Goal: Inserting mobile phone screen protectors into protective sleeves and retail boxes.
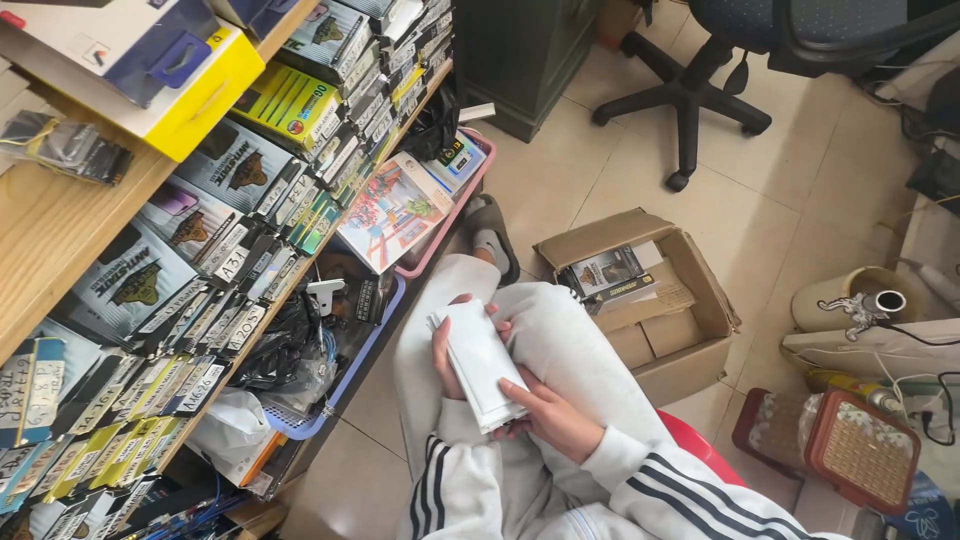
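I sit with a stack of flat white packets (pixel 480 362) resting on my lap. My left hand (pixel 446 352) grips the stack along its left side, fingers curled over the top end. My right hand (pixel 548 412) holds the lower right corner from underneath. I wear a white tracksuit with black stripes on the sleeves. The stack stands tilted, its long edge pointing away from me.
Wooden shelves (pixel 60 215) at left hold several rows of boxed packages. An open cardboard box (pixel 690 330) with smaller boxes stands on the tiled floor at right. A pink tray (pixel 450 215), a blue basket (pixel 335 395) and an office chair base (pixel 690 100) are nearby.
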